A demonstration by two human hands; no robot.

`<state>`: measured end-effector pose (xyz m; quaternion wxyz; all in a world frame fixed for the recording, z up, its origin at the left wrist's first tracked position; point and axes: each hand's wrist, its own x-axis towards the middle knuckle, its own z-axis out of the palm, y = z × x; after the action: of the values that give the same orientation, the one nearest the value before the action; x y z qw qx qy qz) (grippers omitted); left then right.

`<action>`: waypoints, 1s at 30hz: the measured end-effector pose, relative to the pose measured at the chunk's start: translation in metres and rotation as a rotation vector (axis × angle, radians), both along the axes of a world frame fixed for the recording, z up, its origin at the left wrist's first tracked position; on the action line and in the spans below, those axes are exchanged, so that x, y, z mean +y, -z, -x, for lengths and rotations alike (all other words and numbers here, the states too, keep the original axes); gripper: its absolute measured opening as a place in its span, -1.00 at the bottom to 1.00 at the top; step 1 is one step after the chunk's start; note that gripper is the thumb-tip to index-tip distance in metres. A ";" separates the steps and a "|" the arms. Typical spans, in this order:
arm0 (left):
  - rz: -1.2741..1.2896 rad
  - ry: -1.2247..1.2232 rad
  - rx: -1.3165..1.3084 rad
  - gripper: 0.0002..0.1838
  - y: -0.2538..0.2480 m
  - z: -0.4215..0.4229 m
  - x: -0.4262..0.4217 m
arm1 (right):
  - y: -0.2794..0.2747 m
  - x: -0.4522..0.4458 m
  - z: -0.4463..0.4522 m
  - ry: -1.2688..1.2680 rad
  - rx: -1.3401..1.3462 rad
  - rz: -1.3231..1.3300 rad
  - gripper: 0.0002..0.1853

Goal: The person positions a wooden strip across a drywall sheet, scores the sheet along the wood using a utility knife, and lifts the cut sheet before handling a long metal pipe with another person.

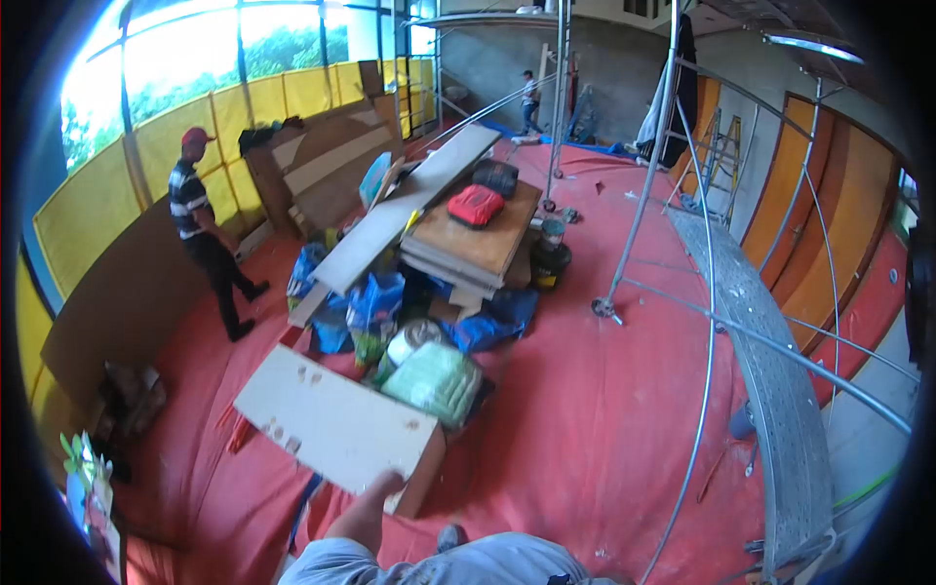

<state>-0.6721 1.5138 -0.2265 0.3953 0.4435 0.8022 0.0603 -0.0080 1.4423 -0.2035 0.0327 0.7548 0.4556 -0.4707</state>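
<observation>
Lying with near edge at left fingers (389, 482): pale board (336, 421).

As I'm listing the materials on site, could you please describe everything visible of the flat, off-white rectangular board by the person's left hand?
The flat, off-white rectangular board looks like painted or laminated wood, with brown patches scattered over its face. It lies broad face up, its far edge beside the pale green wrapped bundle; what supports it is hidden. A brown surface shows along its right end, perhaps another panel. The person's left hand overlaps its near edge, apparently touching it, though the fingers' hold is unclear.
</observation>
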 end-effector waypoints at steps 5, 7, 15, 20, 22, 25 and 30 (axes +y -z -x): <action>-1.146 0.210 -0.153 -0.52 -0.251 -0.002 0.398 | -0.012 0.127 0.042 0.134 0.078 0.002 -0.54; -1.100 -0.007 -0.578 -0.17 -0.451 -0.081 0.422 | -0.014 0.184 0.048 0.150 0.095 -0.005 -0.55; -1.465 0.348 -0.724 0.07 -0.702 -0.159 0.642 | -0.006 0.421 0.011 0.154 0.128 0.012 -0.58; -1.407 0.368 -0.511 0.03 -0.704 -0.166 0.773 | 0.029 0.553 -0.051 0.140 0.160 -0.063 -0.59; -1.291 0.428 -0.512 -0.05 -0.680 -0.159 0.828 | 0.052 0.614 -0.073 0.118 0.185 -0.133 -0.59; -1.032 0.539 -0.309 -0.17 -0.638 -0.144 0.906 | 0.033 0.714 -0.062 0.249 0.180 -0.134 -0.69; -0.856 0.515 -0.718 -0.36 -0.519 -0.124 1.061 | 0.030 0.817 -0.039 0.393 0.238 -0.053 -0.67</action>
<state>-0.5486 2.5746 0.2925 0.4296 0.6944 0.3907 0.4250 0.0313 2.2594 -0.2331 -0.1333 0.7689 0.3126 -0.5415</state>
